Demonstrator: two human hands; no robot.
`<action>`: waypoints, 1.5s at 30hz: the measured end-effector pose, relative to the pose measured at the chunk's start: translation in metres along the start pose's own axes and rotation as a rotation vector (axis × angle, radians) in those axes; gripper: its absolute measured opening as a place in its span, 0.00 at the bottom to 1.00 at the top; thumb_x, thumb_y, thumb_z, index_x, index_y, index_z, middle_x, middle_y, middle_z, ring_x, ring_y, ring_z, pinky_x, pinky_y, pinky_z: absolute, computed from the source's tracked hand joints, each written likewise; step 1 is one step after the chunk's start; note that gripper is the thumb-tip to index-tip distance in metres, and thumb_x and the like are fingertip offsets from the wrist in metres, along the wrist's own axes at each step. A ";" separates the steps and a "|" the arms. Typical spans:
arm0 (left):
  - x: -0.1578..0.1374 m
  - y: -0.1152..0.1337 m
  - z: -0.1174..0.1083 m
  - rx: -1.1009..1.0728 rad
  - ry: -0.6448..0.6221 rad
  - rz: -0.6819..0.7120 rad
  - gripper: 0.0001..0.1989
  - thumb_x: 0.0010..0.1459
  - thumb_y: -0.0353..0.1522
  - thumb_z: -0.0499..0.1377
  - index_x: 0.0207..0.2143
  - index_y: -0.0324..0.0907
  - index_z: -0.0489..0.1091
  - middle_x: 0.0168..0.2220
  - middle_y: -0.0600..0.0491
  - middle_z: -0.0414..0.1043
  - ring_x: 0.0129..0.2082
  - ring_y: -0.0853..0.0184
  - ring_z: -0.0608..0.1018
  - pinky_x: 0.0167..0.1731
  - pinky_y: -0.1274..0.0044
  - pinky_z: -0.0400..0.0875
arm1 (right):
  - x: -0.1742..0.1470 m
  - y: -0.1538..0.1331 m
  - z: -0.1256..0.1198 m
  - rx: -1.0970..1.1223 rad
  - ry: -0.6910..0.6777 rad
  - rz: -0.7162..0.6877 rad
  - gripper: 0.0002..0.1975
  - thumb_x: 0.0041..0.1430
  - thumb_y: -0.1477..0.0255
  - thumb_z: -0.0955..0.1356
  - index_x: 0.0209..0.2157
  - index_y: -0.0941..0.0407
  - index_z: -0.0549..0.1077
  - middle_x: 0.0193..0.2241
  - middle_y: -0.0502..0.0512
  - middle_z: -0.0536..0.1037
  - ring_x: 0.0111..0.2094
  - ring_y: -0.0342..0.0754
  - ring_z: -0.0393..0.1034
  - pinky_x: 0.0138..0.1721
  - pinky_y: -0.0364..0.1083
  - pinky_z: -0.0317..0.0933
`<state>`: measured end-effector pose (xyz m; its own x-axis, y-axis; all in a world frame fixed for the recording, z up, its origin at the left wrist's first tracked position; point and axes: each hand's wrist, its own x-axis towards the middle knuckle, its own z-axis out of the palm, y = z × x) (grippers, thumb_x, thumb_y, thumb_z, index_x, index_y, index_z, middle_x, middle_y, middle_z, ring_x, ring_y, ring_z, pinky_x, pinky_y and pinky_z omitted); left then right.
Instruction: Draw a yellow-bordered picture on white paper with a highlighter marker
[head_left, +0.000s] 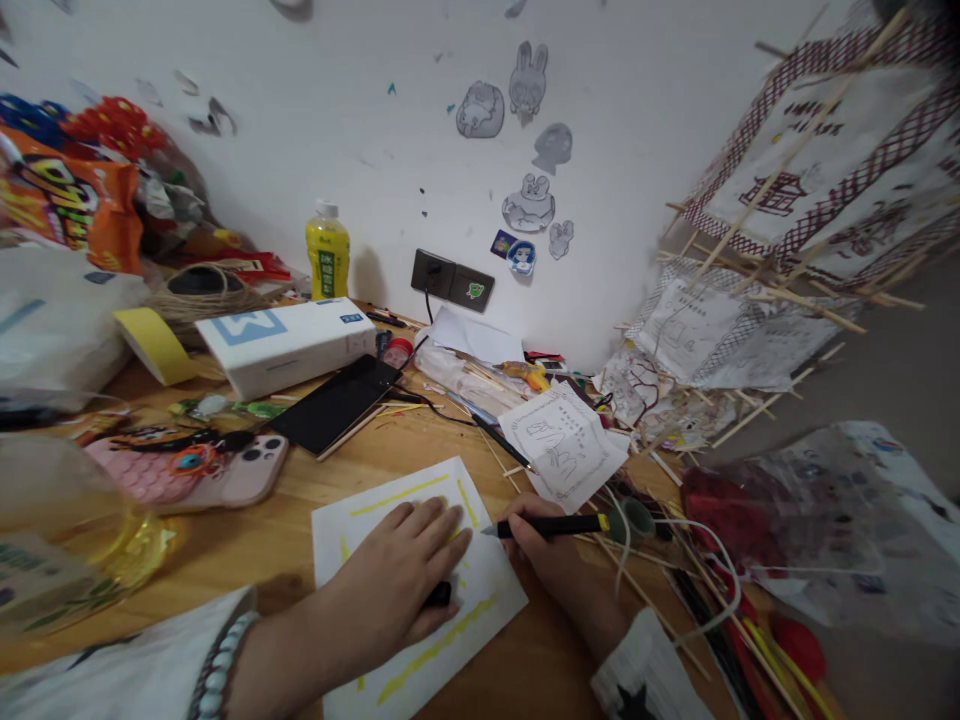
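A white sheet of paper (397, 672) with yellow strokes along its edges lies on the wooden table. My left hand (394, 570) rests over the sheet, fingers stretched across it, with a black marker cap (437, 595) tucked between thumb and palm. At the sheet's right edge, my right hand (544, 555) grips a black marker (559, 525) with a yellow band at its back end. The marker's tip points left, close to the left fingertips; whether it touches the paper I cannot tell. Just beyond the right hand lies a paper with line drawings (562, 445).
A phone in a pink case (259, 470), a black tablet-like device (337, 400) and a white box (289, 345) lie to the left. A yellow bottle (327, 250) stands by the wall. A stick-and-paper lantern frame (750, 310) rises at right, above sticks and a plastic bag (832, 520).
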<state>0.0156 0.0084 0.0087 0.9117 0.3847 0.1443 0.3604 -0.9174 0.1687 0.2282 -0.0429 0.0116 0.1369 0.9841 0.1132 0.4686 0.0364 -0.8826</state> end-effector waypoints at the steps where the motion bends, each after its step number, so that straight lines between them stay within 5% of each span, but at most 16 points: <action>1: 0.000 0.000 0.000 0.007 -0.014 -0.004 0.26 0.58 0.38 0.59 0.57 0.39 0.64 0.59 0.39 0.62 0.58 0.45 0.64 0.54 0.54 0.60 | 0.000 0.000 0.000 -0.010 -0.006 -0.012 0.08 0.51 0.73 0.62 0.21 0.54 0.66 0.16 0.46 0.66 0.20 0.43 0.60 0.21 0.42 0.54; 45: 0.000 0.002 -0.003 0.005 -0.045 0.001 0.27 0.58 0.37 0.61 0.58 0.39 0.64 0.60 0.38 0.61 0.58 0.45 0.63 0.54 0.54 0.60 | -0.002 -0.001 -0.002 0.117 -0.021 0.028 0.09 0.51 0.69 0.62 0.19 0.54 0.65 0.14 0.46 0.63 0.18 0.43 0.56 0.21 0.42 0.51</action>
<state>0.0153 0.0071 0.0122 0.9201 0.3787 0.1003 0.3603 -0.9185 0.1632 0.2287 -0.0453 0.0130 0.1297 0.9883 0.0798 0.3594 0.0281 -0.9328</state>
